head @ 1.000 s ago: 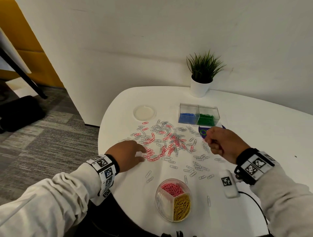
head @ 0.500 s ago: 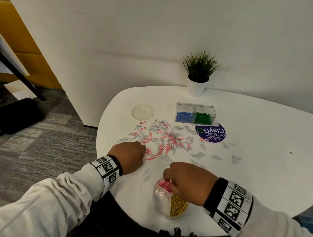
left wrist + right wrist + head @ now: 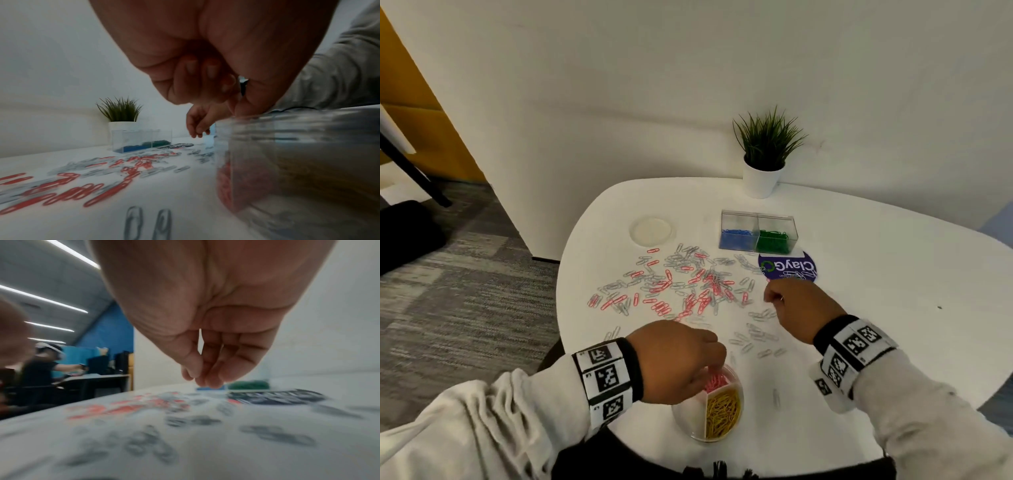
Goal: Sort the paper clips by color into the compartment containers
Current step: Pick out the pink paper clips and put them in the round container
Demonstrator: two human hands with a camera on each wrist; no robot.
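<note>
A white rounded worktop is being backed by a white wall. Red and clear paper clips are lying scattered mid-worktop. The left hand, fingers bunched, is being held over the round container at the near edge; whether clips are being pinched cannot be told. The right hand, fingers curled narrow, is being held above the clips. A rectangular container and potted plant are standing toward the far edge.
</note>
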